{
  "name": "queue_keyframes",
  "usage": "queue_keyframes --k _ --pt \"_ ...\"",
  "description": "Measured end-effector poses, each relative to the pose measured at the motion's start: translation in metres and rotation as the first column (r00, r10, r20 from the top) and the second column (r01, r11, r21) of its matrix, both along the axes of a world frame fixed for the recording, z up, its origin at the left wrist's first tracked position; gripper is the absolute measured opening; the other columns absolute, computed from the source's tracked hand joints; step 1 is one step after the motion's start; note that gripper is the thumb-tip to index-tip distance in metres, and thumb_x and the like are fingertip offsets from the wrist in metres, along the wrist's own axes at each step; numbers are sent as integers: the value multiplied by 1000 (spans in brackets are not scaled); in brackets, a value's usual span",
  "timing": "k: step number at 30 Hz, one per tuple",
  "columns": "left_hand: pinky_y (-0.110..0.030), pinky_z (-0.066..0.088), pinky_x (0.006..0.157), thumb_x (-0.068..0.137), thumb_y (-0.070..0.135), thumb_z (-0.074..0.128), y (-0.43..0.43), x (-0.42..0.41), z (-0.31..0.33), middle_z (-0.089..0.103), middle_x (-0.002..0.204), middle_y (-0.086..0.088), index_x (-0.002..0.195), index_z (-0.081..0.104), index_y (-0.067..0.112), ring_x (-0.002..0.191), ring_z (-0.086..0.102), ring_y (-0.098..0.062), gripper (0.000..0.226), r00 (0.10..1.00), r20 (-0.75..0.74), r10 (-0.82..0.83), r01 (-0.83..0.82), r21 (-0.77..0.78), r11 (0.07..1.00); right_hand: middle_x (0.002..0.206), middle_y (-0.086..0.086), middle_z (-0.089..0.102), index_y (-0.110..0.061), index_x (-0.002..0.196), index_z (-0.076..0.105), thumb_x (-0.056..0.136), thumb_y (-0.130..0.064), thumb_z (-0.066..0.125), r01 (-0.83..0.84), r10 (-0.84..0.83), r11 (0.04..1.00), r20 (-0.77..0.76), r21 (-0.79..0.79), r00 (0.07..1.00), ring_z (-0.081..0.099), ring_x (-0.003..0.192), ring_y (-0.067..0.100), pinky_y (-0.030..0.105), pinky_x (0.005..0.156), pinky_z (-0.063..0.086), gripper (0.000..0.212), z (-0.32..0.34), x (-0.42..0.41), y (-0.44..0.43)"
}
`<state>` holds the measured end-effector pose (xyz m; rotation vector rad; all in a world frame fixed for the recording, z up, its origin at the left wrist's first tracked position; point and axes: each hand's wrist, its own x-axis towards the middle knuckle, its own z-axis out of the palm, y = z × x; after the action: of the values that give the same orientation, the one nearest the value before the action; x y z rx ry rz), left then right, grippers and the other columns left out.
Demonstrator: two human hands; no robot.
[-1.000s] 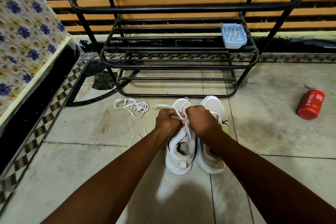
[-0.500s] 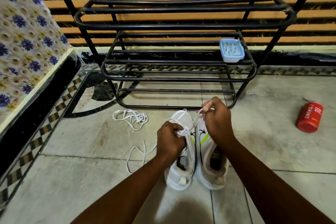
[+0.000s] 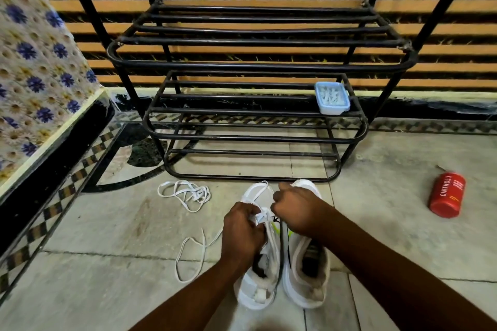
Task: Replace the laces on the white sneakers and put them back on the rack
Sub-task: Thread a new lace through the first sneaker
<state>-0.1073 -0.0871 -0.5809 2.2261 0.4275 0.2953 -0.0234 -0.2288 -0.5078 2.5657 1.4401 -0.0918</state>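
Note:
Two white sneakers stand side by side on the tiled floor, toes toward the black metal rack (image 3: 258, 140). My left hand (image 3: 243, 231) grips the white lace over the tongue of the left sneaker (image 3: 259, 285). My right hand (image 3: 295, 208) pinches the same lace a little farther forward, partly covering the right sneaker (image 3: 306, 277). A loop of that lace arcs over the left sneaker's toe, and its loose end (image 3: 188, 252) trails on the floor to the left. Another white lace (image 3: 188, 193) lies in a tangle near the rack's foot.
A pale blue plastic box (image 3: 333, 98) sits on the rack's middle shelf at the right. A red can (image 3: 446, 197) lies on the floor at the right. A flower-patterned cloth-covered edge (image 3: 35, 72) runs along the left side.
My right hand has come back from its raised pull near the rack's foot, closer to my left hand over the left sneaker. The view has tilted up, showing more of the rack.

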Motion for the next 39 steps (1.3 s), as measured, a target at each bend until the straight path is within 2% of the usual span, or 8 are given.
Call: queue_keyframes --k 4,10,13,17,24,30,35,39 --pt "-5 37 70 65 2 76 1 1 -4 61 87 9 96 72 22 71 56 0 37 1000 1 7 -7 -5 1000 77 -5 55 -21 71 61 60 -14 71 98 -174 896 140 434 975 56 85 23 34 68 37 16 -6 1 -1" --pt "-16 44 79 70 2 75 0 0 0 59 102 5 106 70 19 82 58 -5 40 1000 5 -7 7 -54 999 66 15 61 -5 84 52 99 2 45 842 96 -84 -837 533 539 62 57 21 26 49 44 19 22 -5 7" --pt "-18 46 83 72 5 76 0 0 1 53 110 7 108 67 21 90 60 -9 40 999 6 -38 38 -33 999 71 1 51 -14 77 49 86 4 48 605 -185 362 -581 710 793 49 63 16 29 60 38 20 18 9 -10" --pt "-27 51 67 71 14 75 0 -2 3 38 120 9 113 54 26 83 56 -9 49 992 64 -113 110 42 993 101 5 54 -16 96 58 90 -20 56 218 -171 956 -231 196 958 57 93 26 34 73 42 7 6 0 -15" --pt "-42 55 75 84 39 60 -6 1 9 48 122 6 123 53 26 102 62 -24 42 991 -104 -80 100 205 974 74 -8 59 -24 69 62 63 -17 67 219 -221 875 -47 431 974 55 84 19 30 65 35 11 6 -1 -3" --pt "-45 56 78 87 34 61 -8 2 16 48 121 6 120 53 27 111 55 -24 35 980 -192 -55 106 266 958 70 19 66 -4 77 56 93 8 46 842 16 103 -847 530 531 68 63 15 25 58 50 22 18 -16 10" --pt "-40 52 65 78 29 61 -3 2 6 47 112 10 108 54 29 99 58 -23 30 986 -150 -73 107 234 966 100 4 45 -15 92 48 72 -7 45 259 -147 887 -297 383 944 51 72 29 32 64 30 22 8 -8 -14" --pt "-37 51 65 75 30 57 0 2 3 46 114 11 107 58 27 99 59 -21 31 986 -142 -92 122 219 968 115 11 54 -12 104 55 85 -12 51 194 -193 981 -220 -18 956 61 98 36 34 69 39 19 12 -12 -7"
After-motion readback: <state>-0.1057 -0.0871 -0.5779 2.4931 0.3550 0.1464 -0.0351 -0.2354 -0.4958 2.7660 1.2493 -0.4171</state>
